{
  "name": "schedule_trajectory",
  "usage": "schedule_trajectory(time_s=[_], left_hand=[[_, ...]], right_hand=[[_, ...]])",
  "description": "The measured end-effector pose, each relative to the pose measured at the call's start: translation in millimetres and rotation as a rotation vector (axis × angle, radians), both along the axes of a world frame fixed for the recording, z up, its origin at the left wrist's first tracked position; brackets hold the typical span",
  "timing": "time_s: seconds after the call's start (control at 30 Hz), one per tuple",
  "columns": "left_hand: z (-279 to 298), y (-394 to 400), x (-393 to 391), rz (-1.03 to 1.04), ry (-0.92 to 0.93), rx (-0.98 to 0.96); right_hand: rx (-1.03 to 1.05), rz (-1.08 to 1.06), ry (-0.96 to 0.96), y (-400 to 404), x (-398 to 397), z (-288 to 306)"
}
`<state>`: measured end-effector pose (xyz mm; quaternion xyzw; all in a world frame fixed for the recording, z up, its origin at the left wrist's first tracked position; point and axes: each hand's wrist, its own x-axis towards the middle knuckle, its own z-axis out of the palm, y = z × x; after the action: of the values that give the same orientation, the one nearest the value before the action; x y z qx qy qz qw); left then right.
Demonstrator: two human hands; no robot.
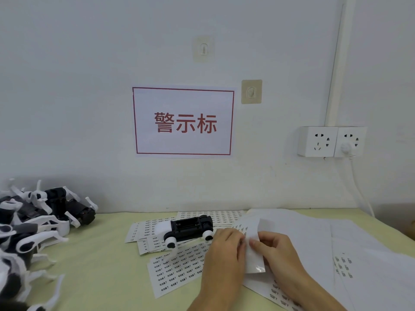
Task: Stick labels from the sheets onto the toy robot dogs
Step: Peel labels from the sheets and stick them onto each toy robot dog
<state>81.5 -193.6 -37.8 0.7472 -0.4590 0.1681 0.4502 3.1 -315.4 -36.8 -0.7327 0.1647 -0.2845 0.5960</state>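
From the head view, both hands meet over a curled strip of label backing (pixel 254 250) just right of the counter's middle. The left hand (pixel 224 245) has its fingers bent onto the strip's left edge, pinching it; the right hand (pixel 272 248) pinches the same strip from the other side, thumb and fingertips closed on the paper. The strip stands up from the sheets below, its top corner curling over and its lower end glossy.

One toy robot dog (pixel 187 228) — black body, white head and white round joints — lies on the label sheets (pixel 177 270) just left of the hands, close to the left knuckles. The sheets, printed with rows of small labels, are fanned across the pale green counter (pixel 96 261). Larger white sheets (pixel 336 239) overlap to the right, a few carrying small dark labels.

At the left edge a pile of robot dogs (pixel 33 221) is heaped in a tangle of white legs and black bodies, well apart from the hands.

On the wall behind hang a red-bordered sign (pixel 183 121), two adhesive hooks and a double socket (pixel 331 141) with a white plug in it.
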Motion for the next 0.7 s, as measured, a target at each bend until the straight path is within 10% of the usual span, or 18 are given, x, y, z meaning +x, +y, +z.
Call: schedule_trajectory(time_s=[0.7], left_hand=[[-0.3, -0.4, 2.5, -0.013, 0.068, -0.069]], right_hand=[[-0.274, -0.079, -0.045, 8.3, 4.5, 1.1]])
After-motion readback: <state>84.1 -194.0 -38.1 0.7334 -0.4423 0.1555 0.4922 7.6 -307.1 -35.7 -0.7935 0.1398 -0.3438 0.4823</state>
